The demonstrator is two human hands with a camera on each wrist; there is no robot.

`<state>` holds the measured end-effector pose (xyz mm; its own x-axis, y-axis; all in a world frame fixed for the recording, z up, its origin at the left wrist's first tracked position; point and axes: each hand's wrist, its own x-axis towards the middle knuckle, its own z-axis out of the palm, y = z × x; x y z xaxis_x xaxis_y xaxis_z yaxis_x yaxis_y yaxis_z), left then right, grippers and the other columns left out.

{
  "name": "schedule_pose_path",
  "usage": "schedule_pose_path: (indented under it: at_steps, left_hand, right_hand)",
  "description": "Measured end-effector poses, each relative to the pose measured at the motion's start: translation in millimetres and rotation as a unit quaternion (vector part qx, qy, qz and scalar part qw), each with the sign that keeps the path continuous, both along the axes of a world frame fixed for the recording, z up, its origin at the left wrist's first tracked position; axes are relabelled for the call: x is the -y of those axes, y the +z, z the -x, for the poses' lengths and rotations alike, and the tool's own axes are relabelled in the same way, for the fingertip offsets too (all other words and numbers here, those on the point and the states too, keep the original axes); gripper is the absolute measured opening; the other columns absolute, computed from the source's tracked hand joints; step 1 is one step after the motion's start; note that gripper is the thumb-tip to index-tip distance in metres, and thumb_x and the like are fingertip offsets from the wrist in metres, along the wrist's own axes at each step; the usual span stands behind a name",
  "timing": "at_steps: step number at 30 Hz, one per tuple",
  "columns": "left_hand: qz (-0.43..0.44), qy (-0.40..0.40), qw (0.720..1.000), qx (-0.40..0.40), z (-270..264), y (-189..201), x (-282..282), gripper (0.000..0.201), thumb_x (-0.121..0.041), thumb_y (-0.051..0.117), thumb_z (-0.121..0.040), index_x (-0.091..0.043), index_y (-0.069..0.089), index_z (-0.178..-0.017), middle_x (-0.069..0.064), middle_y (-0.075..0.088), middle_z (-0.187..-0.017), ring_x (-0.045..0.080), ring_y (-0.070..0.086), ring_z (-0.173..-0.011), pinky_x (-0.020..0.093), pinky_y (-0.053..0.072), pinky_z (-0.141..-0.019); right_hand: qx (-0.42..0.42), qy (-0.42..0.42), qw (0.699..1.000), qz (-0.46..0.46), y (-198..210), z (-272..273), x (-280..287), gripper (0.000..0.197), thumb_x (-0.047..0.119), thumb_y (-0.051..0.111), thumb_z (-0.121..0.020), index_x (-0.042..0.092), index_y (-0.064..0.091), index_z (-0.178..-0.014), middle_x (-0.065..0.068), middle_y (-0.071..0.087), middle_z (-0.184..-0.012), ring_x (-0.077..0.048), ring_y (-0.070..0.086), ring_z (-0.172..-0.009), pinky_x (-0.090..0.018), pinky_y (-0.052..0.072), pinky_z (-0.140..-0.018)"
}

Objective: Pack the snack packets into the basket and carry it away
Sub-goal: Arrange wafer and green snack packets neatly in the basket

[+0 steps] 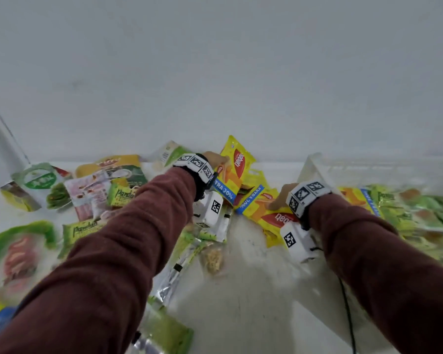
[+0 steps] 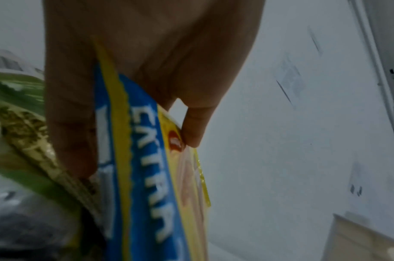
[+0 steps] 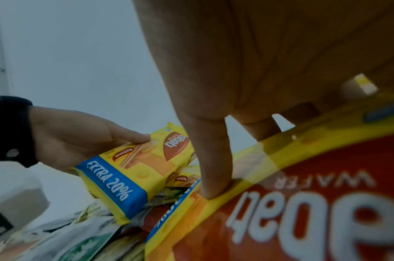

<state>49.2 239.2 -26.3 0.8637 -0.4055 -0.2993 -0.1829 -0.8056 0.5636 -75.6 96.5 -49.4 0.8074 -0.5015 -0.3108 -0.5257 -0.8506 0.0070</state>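
My left hand (image 1: 216, 159) pinches a yellow wafer packet (image 1: 237, 169) with a blue "EXTRA 20%" band and holds it up off the table, tilted. In the left wrist view the thumb (image 2: 192, 128) lies on the face of that packet (image 2: 144, 167) and the fingers (image 2: 68, 127) lie behind it. My right hand (image 1: 281, 198) is on a second yellow wafer packet (image 1: 271, 215) lying flat just left of the basket (image 1: 315, 162). Its thumb (image 3: 213, 169) presses on the packet's face (image 3: 303, 203) and the other fingers reach behind its far edge.
The translucent white basket stands at the right and holds several green and yellow packets (image 1: 399, 210). Many more packets cover the white table's left side (image 1: 92, 192), and silver-green ones (image 1: 182, 251) lie in front between my arms. A white wall rises close behind.
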Motion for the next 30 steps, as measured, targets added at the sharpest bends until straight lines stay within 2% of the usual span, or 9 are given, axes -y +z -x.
schedule_pose_path:
  at_steps: [6, 11, 15, 20, 22, 24, 26, 28, 30]
  left_hand:
    - [-0.085, -0.055, 0.995, 0.016, -2.8, 0.9, 28.2, 0.059, -0.041, 0.037, -0.097, 0.002, 0.036, -0.137, 0.016, 0.035, -0.147, 0.028, 0.036, -0.134, 0.029, 0.029, -0.105]
    - [-0.134, -0.064, 0.988, 0.033, -5.8, -6.4, 39.3, 0.06, -0.043, 0.038, -0.096, 0.002, 0.038, -0.136, 0.016, 0.039, -0.144, 0.028, 0.039, -0.131, 0.031, 0.031, -0.104]
    - [-0.145, -0.062, 0.987, 0.04, -8.2, -7.0, 39.1, 0.062, -0.046, 0.041, -0.094, 0.001, 0.04, -0.135, 0.016, 0.041, -0.142, 0.029, 0.041, -0.13, 0.032, 0.032, -0.104]
    - [-0.08, -0.025, 0.995, 0.057, -9.1, -2.5, 21.7, 0.063, -0.045, 0.053, -0.089, 0.007, 0.048, -0.124, 0.02, 0.055, -0.124, 0.03, 0.053, -0.107, 0.031, 0.04, -0.087]
    - [-0.046, -0.007, 0.996, 0.081, -8.0, 4.4, 9.7, 0.064, -0.044, 0.055, -0.088, 0.009, 0.047, -0.123, 0.02, 0.055, -0.109, 0.026, 0.051, -0.094, 0.03, 0.038, -0.078]
    - [-0.034, 0.005, 0.993, 0.114, -3.8, 13.6, -2.3, 0.068, -0.044, 0.056, -0.087, 0.012, 0.045, -0.125, 0.025, 0.055, -0.117, 0.033, 0.055, -0.105, 0.035, 0.042, -0.085]
    - [-0.036, 0.007, 0.988, 0.147, 3.5, 25.7, -15.0, 0.071, -0.044, 0.055, -0.088, 0.016, 0.044, -0.125, 0.028, 0.051, -0.128, 0.038, 0.052, -0.116, 0.04, 0.042, -0.093]
    - [-0.022, -0.001, 0.984, 0.177, 12.8, 41.2, -26.4, 0.063, -0.042, 0.054, -0.089, 0.018, 0.053, -0.11, 0.033, 0.056, -0.114, 0.043, 0.054, -0.108, 0.043, 0.043, -0.085]
    - [0.019, 0.001, 0.976, 0.217, 24.0, 59.4, -37.0, 0.052, -0.038, 0.056, -0.089, 0.007, 0.051, -0.064, 0.023, 0.051, -0.068, 0.039, 0.051, -0.076, 0.036, 0.036, -0.057]
  right_hand:
    - [-0.033, 0.067, 0.997, 0.013, -2.0, -13.6, 4.0, 0.045, 0.046, 0.059, -0.085, 0.011, 0.061, -0.113, -0.008, 0.061, -0.119, -0.027, 0.057, -0.112, -0.031, 0.043, -0.085]
    - [-0.064, 0.075, 0.993, 0.061, -6.5, -20.7, 8.7, 0.046, 0.045, 0.066, -0.08, 0.016, 0.061, -0.115, -0.01, 0.06, -0.123, -0.029, 0.056, -0.114, -0.047, 0.045, -0.097]
    - [-0.046, 0.034, 0.998, 0.022, -6.8, -20.1, 7.1, 0.056, 0.057, 0.064, -0.075, 0.017, 0.058, -0.115, -0.011, 0.057, -0.12, -0.032, 0.054, -0.116, -0.045, 0.045, -0.094]
    - [-0.008, 0.002, 1.0, -0.028, 2.3, -16.7, 1.4, 0.064, 0.059, 0.075, -0.06, 0.022, 0.064, -0.111, 0.001, 0.062, -0.111, -0.026, 0.061, -0.103, -0.045, 0.047, -0.093]
    - [0.015, 0.003, 0.999, -0.039, 3.6, -18.8, -5.7, 0.064, 0.054, 0.079, -0.054, 0.019, 0.064, -0.105, 0.002, 0.061, -0.108, -0.03, 0.06, -0.103, -0.049, 0.047, -0.092]
    - [0.042, -0.007, 0.998, -0.038, 4.3, -21.1, -11.6, 0.054, 0.052, 0.081, -0.048, 0.016, 0.058, -0.081, -0.004, 0.064, -0.1, -0.031, 0.062, -0.097, -0.05, 0.049, -0.088]
    - [0.075, 0.013, 0.996, -0.037, 14.7, -10.7, -27.5, 0.044, 0.041, 0.082, -0.055, 0.016, 0.05, -0.073, -0.003, 0.062, -0.081, -0.027, 0.063, -0.086, -0.048, 0.052, -0.083]
    - [0.136, 0.04, 0.989, -0.037, 29.7, 6.3, -43.7, 0.033, 0.032, 0.077, -0.067, 0.016, 0.051, -0.078, 0.0, 0.053, -0.07, -0.023, 0.058, -0.076, -0.041, 0.054, -0.077]
    - [0.175, 0.04, 0.982, -0.052, 46.6, 20.2, -51.7, 0.033, 0.03, 0.075, -0.071, 0.01, 0.053, -0.086, -0.003, 0.057, -0.08, -0.022, 0.053, -0.075, -0.028, 0.048, -0.07]
